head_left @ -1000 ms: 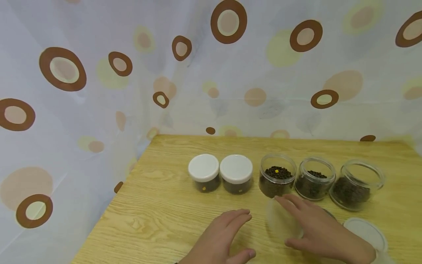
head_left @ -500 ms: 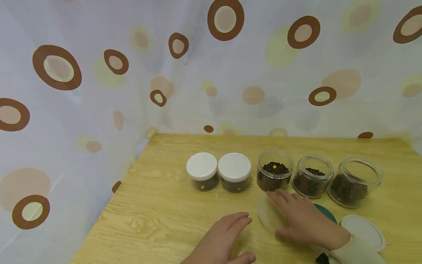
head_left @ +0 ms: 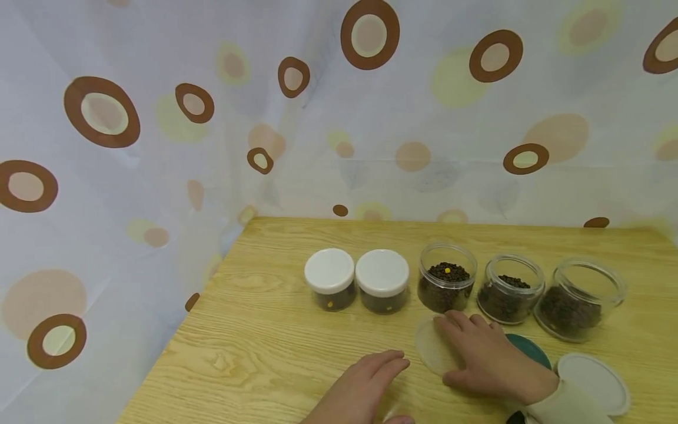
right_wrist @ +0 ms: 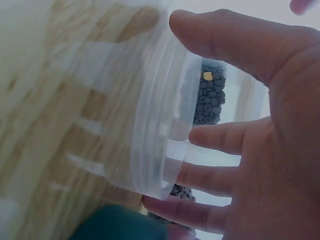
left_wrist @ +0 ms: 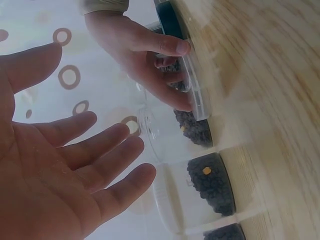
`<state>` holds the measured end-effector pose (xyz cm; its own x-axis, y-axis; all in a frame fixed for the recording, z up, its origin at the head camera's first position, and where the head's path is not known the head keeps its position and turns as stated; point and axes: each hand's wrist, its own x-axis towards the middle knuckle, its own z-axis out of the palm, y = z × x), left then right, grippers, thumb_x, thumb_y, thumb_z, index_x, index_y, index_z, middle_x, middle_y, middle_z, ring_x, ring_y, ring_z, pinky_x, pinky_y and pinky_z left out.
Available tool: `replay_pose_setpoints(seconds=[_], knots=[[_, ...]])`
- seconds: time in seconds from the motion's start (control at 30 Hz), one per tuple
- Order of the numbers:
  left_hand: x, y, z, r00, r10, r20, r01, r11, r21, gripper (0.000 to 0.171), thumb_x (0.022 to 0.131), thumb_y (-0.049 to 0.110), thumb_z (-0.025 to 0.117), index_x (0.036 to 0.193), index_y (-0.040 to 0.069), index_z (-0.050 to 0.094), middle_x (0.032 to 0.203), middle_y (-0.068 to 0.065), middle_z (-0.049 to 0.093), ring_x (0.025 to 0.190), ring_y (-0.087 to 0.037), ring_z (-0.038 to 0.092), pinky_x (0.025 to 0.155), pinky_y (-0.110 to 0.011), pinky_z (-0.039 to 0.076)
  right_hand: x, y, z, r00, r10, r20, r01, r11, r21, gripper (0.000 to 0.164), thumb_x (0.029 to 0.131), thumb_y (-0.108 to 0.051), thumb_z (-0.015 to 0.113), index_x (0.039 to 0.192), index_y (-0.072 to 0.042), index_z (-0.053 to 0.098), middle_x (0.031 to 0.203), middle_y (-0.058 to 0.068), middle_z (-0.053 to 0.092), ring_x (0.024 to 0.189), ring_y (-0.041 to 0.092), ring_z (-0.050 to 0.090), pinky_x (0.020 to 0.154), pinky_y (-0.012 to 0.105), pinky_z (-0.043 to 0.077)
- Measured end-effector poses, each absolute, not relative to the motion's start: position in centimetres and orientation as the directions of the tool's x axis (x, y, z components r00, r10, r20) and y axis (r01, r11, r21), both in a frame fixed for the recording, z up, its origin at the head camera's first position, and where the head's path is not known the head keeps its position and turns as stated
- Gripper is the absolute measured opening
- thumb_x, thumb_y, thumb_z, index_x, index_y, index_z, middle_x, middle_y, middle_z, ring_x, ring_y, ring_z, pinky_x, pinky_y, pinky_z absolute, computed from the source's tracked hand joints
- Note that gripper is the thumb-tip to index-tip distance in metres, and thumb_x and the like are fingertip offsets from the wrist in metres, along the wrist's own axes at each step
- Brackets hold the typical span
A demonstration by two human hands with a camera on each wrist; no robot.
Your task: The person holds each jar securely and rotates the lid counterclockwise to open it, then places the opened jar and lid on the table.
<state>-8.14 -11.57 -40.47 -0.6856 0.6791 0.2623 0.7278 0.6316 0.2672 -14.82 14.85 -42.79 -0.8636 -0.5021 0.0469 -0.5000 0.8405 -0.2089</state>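
Observation:
My right hand (head_left: 484, 356) is over a translucent plastic lid (head_left: 431, 347) low at the table, right of centre. In the right wrist view the thumb and fingertips reach round the lid's rim (right_wrist: 152, 125) from opposite sides. Just beyond stands an uncovered clear jar (head_left: 446, 288) of dark pellets, a small yellow piece on top. My left hand (head_left: 360, 388) hovers at the front of the table, fingers relaxed and spread, palm bare in the left wrist view. A dark green lid (head_left: 529, 349) lies partly hidden behind the right wrist.
Two jars with white lids, the left one (head_left: 329, 277) and its neighbour (head_left: 382, 274), stand in the row's left half. Two more uncovered jars, a middle one (head_left: 510, 297) and a far-right one (head_left: 572, 309), hold dark pellets. A whitish lid (head_left: 593, 383) lies by the right sleeve.
The right hand has shifted a little left with the translucent lid, which was tilted and now lies flatter. More of the green lid shows. The left hand has stayed nearly in place.

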Motion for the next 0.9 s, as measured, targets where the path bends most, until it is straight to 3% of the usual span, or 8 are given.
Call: replay_pose_setpoints(seconds=[0.17,0.4,0.6,0.9], knots=[[-8.2,-11.6,-40.5,-0.678,0.679,0.281,0.735,0.632,0.246,0.058,0.094,0.046,0.062,0.138,0.01,0.052,0.14,-0.006,0.057,0.128,-0.018,0.056,0.106,-0.031,0.047,-15.0,15.0,-42.9,-0.864,-0.5,0.058,-0.501,0.842,-0.198,0.077,0.07,-0.046,0.083,0.135,-0.017,0.055,0.135,0.015,0.054,0.113,0.038,0.056,0.079,0.062,0.046],[-8.2,-11.5,-41.0,-0.666,0.698,0.263,0.745,0.628,0.224,0.056,0.094,0.046,0.061,0.138,0.011,0.054,0.14,-0.006,0.058,0.129,-0.019,0.055,0.106,-0.03,0.047,-14.8,15.5,-43.1,-0.866,-0.499,0.006,-0.486,0.841,-0.238,0.082,0.073,-0.054,0.08,0.14,-0.014,0.053,0.143,0.022,0.051,0.124,0.047,0.053,0.088,0.07,0.044],[-8.8,-11.0,-40.7,-0.638,0.721,0.269,0.768,0.619,0.164,0.056,0.095,0.047,0.06,0.137,0.012,0.054,0.138,-0.006,0.059,0.128,-0.019,0.057,0.105,-0.031,0.048,-14.4,16.6,-42.2,-0.859,-0.498,0.121,-0.512,0.825,-0.239,0.077,0.075,-0.049,0.081,0.138,-0.013,0.055,0.142,0.023,0.051,0.122,0.046,0.055,0.086,0.064,0.05],[-9.2,-10.8,-38.8,-0.678,0.695,0.239,0.735,0.647,0.202,0.056,0.096,0.047,0.058,0.14,0.013,0.05,0.145,-0.004,0.053,0.133,-0.019,0.052,0.108,-0.035,0.046,-12.7,19.2,-40.1,-0.838,-0.484,0.254,-0.545,0.771,-0.33,0.068,0.083,-0.041,0.078,0.141,-0.017,0.052,0.142,0.015,0.053,0.123,0.039,0.056,0.084,0.057,0.052]])
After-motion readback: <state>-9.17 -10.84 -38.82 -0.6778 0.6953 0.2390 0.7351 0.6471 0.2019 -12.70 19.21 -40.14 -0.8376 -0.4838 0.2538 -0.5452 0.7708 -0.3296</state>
